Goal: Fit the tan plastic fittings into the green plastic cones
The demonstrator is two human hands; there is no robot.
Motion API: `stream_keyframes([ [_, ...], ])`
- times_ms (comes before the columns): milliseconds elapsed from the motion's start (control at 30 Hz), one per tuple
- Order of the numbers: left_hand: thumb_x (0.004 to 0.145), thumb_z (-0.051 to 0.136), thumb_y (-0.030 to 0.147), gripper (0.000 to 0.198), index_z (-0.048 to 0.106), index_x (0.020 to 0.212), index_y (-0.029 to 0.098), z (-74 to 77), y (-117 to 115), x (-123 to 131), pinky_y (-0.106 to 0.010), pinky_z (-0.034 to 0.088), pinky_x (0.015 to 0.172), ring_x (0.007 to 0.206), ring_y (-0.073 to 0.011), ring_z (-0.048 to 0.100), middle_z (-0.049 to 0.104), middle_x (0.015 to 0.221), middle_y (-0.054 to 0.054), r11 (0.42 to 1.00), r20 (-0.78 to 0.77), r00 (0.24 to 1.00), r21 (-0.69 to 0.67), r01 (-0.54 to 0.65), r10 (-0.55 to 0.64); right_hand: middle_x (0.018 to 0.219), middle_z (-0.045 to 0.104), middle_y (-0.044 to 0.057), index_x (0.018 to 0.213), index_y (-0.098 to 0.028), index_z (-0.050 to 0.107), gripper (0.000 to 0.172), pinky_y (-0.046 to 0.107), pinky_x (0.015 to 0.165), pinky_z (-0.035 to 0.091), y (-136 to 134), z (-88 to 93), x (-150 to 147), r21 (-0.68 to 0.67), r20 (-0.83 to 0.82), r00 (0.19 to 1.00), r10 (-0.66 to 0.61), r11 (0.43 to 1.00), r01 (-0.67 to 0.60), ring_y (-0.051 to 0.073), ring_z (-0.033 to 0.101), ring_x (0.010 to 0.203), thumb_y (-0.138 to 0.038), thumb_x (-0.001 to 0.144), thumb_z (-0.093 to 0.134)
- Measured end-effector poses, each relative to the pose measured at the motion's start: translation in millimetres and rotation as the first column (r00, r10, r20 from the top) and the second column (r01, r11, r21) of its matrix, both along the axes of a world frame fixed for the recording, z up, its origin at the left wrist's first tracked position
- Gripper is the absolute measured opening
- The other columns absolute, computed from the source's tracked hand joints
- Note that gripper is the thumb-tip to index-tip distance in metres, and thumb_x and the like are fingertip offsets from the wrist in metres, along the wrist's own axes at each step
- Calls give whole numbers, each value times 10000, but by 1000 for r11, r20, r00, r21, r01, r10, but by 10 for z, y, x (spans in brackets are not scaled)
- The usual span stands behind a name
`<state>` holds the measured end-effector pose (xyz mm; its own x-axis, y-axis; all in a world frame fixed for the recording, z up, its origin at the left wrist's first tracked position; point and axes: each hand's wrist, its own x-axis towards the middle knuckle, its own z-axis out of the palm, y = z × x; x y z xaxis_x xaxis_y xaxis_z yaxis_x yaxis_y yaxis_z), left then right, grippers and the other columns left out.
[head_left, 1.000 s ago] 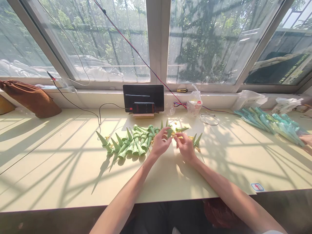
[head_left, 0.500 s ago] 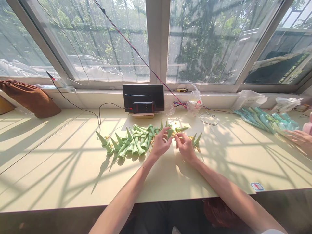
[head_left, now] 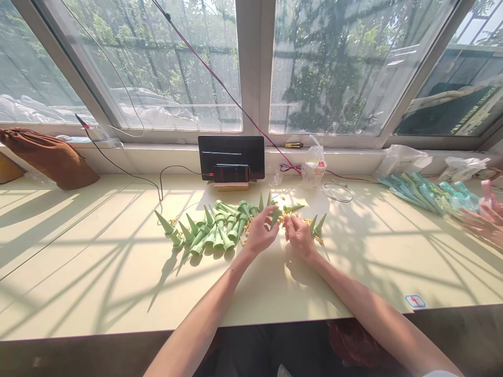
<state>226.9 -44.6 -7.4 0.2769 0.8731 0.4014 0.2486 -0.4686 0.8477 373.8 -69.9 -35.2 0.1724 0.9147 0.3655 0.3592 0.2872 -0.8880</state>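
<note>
Several green cones (head_left: 218, 238) lie and stand in a cluster left of my hands, with small yellow pieces (head_left: 320, 241) scattered among and beside them. My left hand (head_left: 262, 230) is wrapped round a green cone (head_left: 275, 215) between thumb and fingers. Close to its right, my right hand (head_left: 299, 234) is pinched at the fingertips; whatever it holds is too small to make out. Two more upright green cones (head_left: 318, 225) stand just right of my right hand. Another cone (head_left: 294, 208) lies on its side behind the hands.
A black tablet (head_left: 231, 149) with a phone (head_left: 231, 173) before it stands at the back. Near the window are a plastic bag (head_left: 313, 166), a coiled cable (head_left: 337, 192) and a brown pouch (head_left: 58, 162). Teal pieces (head_left: 416, 191) and another person's hand (head_left: 485, 222) are far right.
The cone in my left hand has tilted, its wide end now facing up. My right fingertips have closed together. At far right, the other person's hand and a pink object have shifted left.
</note>
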Motion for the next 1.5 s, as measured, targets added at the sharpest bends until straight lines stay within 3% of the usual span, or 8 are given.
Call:
stream_keyframes([
  [433, 831, 607, 241, 403, 606, 1234, 217, -11, 1, 8, -153, 431, 489, 642, -76, 541, 591, 957, -53, 1000, 18, 1000, 10, 0, 0, 492, 469, -14, 643, -225, 484, 530, 288, 464, 399, 23, -42, 13, 16, -10, 1000, -2, 1000, 2, 149, 468, 436, -633, 964, 375],
  [800, 835, 626, 285, 355, 604, 1183, 214, 2, -4, 18, -182, 510, 512, 626, -92, 610, 587, 895, -26, 997, 105, 994, -75, 34, -26, 486, 504, -30, 793, -218, 571, 398, 282, 480, 414, -10, 9, 10, 32, -23, 1000, -2, 999, 2, 156, 487, 452, -565, 952, 457],
  [1500, 838, 611, 261, 389, 602, 1225, 219, 1, -22, 17, -161, 455, 487, 607, -67, 543, 561, 917, -29, 998, 54, 998, -46, 46, -44, 415, 464, -2, 512, -231, 456, 636, 293, 473, 388, 7, -6, 10, -12, -34, 999, -14, 1000, 13, 151, 463, 414, -669, 961, 350],
])
